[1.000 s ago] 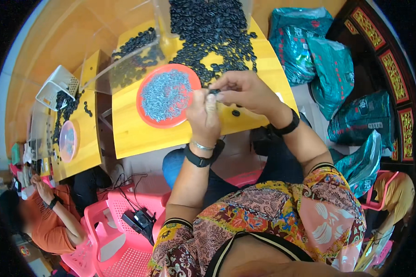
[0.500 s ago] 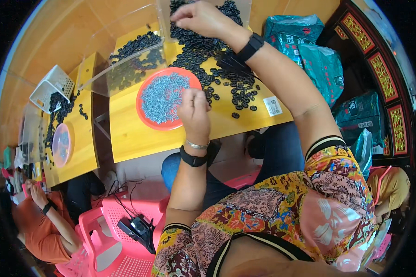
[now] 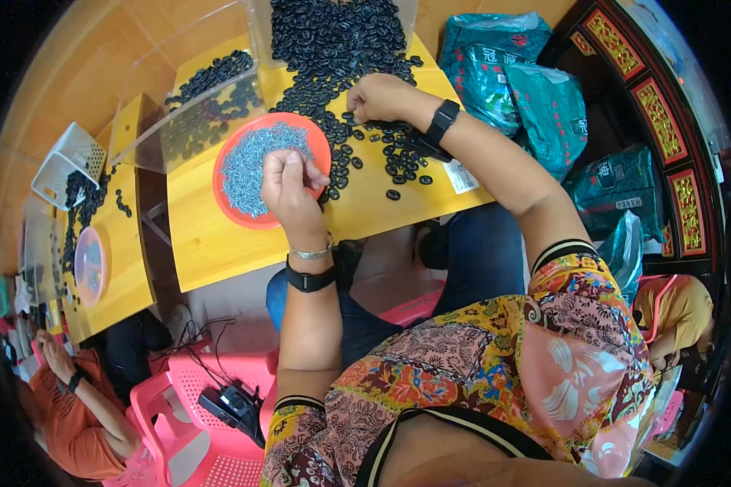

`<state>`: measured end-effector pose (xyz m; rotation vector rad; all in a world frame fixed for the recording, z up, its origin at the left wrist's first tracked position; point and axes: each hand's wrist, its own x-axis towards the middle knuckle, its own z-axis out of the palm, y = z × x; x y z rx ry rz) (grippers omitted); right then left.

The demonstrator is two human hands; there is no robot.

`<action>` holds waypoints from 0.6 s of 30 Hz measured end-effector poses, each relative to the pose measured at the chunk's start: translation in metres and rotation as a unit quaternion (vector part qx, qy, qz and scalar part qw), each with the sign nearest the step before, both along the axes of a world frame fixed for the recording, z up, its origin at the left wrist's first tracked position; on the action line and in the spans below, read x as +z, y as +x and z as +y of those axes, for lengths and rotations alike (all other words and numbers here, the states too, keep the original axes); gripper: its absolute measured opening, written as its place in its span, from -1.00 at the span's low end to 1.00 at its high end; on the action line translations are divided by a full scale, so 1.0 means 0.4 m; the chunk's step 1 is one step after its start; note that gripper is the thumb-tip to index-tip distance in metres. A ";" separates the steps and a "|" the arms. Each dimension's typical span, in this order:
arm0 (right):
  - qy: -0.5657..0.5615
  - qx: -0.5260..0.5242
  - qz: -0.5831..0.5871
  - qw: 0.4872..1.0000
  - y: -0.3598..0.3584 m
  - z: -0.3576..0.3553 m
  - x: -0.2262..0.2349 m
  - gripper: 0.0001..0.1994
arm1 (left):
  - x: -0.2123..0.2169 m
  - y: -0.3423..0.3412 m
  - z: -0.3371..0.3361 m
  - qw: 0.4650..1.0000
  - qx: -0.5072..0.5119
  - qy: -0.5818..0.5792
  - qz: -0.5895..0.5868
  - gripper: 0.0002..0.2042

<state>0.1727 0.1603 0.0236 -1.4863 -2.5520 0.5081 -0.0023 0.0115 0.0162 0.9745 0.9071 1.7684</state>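
The left hand [image 3: 291, 185] sits at the centre of the frame, fingers curled shut over the right edge of the round orange tray [image 3: 234, 213], pinching at the heap of small grey metal pieces [image 3: 256, 161] inside it; what exactly it grips is too small to tell. The tray's rim likely keeps these tiny parts from scattering. The right hand [image 3: 379, 97], in the upper middle, is closed with its fingertips down among the black oval rings [image 3: 341, 57], apparently picking one out, though I cannot tell whether it holds any. The rings lie in one big loose pile, far too many to count, spread across the yellow tabletop [image 3: 219, 243] within easy reach. Each wrist bears one black band; the left also has a thin silver bracelet. Just left of the tray stands one clear plastic bin [image 3: 187, 114] with more rings. At the upper right lie three teal bags [image 3: 495, 57]. At the far left, a second yellow tabletop [image 3: 126, 268] carries one pale tray [image 3: 89, 264], and another person in orange [image 3: 73, 414] sits at the lower left.
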 end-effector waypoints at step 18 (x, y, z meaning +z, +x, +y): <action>0.028 -0.019 -0.092 0.995 -0.003 -0.054 0.032 -0.79 | 0.001 0.003 0.003 1.000 0.012 -0.005 0.000 -0.82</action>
